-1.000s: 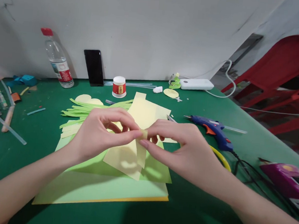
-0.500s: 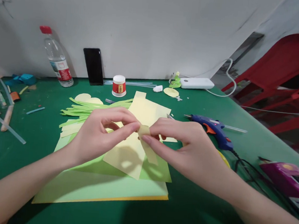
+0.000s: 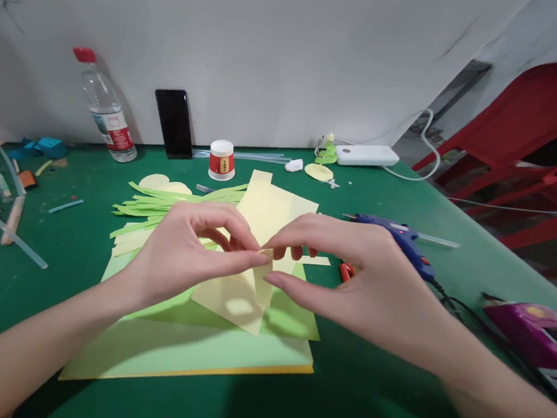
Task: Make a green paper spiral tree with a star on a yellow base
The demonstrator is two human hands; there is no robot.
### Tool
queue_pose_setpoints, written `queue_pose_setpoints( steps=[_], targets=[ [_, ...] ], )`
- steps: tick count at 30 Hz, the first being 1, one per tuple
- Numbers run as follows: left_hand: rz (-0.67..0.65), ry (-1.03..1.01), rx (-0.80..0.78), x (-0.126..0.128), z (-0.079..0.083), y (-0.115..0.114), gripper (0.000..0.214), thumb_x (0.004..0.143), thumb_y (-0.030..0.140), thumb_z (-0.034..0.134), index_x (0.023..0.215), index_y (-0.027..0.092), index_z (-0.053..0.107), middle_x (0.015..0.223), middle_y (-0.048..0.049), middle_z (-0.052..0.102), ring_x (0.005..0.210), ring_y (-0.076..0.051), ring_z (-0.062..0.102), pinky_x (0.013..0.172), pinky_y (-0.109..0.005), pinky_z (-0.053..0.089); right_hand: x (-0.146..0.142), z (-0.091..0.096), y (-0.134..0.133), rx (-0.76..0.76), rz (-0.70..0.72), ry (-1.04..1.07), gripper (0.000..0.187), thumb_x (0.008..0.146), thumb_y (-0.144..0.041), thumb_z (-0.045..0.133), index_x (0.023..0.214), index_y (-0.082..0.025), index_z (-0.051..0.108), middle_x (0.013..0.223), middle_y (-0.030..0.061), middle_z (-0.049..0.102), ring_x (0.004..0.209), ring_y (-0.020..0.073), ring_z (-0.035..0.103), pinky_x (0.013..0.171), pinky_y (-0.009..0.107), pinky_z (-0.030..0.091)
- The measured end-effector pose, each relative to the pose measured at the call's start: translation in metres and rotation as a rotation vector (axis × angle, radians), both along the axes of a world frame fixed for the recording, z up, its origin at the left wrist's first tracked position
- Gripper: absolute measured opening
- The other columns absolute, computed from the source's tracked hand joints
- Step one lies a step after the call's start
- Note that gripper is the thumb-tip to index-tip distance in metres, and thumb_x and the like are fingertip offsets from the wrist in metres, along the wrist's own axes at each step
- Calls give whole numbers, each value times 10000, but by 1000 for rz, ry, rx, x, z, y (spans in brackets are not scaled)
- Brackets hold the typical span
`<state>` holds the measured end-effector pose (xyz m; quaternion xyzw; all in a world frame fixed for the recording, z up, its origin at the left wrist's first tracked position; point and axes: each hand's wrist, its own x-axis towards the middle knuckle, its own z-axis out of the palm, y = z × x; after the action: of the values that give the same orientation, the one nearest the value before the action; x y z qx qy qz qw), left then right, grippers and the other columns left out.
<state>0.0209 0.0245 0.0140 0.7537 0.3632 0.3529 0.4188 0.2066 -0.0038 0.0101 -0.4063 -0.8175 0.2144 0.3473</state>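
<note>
A short pale yellow paper strip [image 3: 262, 287] hangs over the sheets in the middle of the table. My left hand [image 3: 197, 241] pinches its upper end between thumb and fingertips. Close against it is my right hand [image 3: 347, 260], forefinger at the strip's top edge and thumb apart below, so its fingers stand spread around the strip. Under both hands lie a pale yellow sheet [image 3: 278, 212], a bright green sheet [image 3: 293, 321] and a light green sheet [image 3: 198, 351]. Green fringed paper strips [image 3: 147, 205] lie beyond my left hand.
A blue glue gun [image 3: 400, 236] lies at right, with a purple device [image 3: 531, 329] nearer me. A red object [image 3: 346, 271] is partly hidden by my right hand. Along the wall stand a bottle [image 3: 111, 116], a phone [image 3: 173, 124], a paper cup [image 3: 221, 161] and a white power strip [image 3: 366, 155].
My right thumb and forefinger have parted from their pinch on the paper strip. The strip has turned and shifted slightly left, while my left hand keeps hold of its top.
</note>
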Motion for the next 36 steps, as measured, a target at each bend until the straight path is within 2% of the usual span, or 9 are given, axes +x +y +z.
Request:
queue_pose_setpoints(
  steps=[7, 15, 18, 22, 28, 36],
  targets=[
    [0, 72, -88, 2, 2, -4, 130, 683, 199, 709, 582, 177, 630, 633, 34, 633, 591, -87, 576, 572, -195, 469, -2, 2, -1, 96, -17, 49, 55, 789, -185, 589, 751, -177, 629, 745, -9, 645, 686, 70, 565, 610, 188, 446],
    [9, 127, -158, 5, 3, -7, 126, 649, 172, 723, 571, 179, 624, 620, 45, 630, 574, -89, 580, 560, -192, 471, -3, -2, -3, 110, 20, 25, 86, 765, -124, 572, 716, -193, 589, 706, -11, 625, 660, 90, 562, 591, 212, 455],
    [-27, 121, -168, 4, 3, -5, 91, 683, 210, 705, 609, 192, 654, 647, 44, 650, 604, -89, 596, 590, -183, 487, -2, -2, -2, 60, 28, 36, 93, 753, -104, 570, 699, -180, 580, 709, -14, 617, 655, 77, 549, 589, 192, 445],
    [-53, 108, -98, 1, 4, -2, 139, 769, 246, 627, 653, 216, 697, 709, 33, 697, 663, -102, 612, 598, -182, 481, 1, 0, 3, -8, 17, 46, 93, 766, -125, 562, 694, -181, 582, 700, -23, 607, 629, 68, 519, 575, 187, 422],
    [-29, 153, -9, 2, 2, -4, 103, 756, 248, 652, 678, 213, 710, 703, 42, 693, 645, -94, 608, 578, -180, 458, 1, -2, 7, -78, 35, 46, 89, 781, -133, 557, 718, -188, 589, 718, -28, 604, 635, 63, 506, 586, 184, 421],
    [-69, 223, 167, 1, -1, -7, 126, 803, 164, 597, 738, 178, 704, 749, 36, 698, 688, -69, 610, 599, -142, 444, -3, -7, 6, -13, 16, 70, 108, 756, -82, 561, 698, -172, 577, 695, -24, 603, 627, 62, 506, 570, 179, 419]
  ],
)
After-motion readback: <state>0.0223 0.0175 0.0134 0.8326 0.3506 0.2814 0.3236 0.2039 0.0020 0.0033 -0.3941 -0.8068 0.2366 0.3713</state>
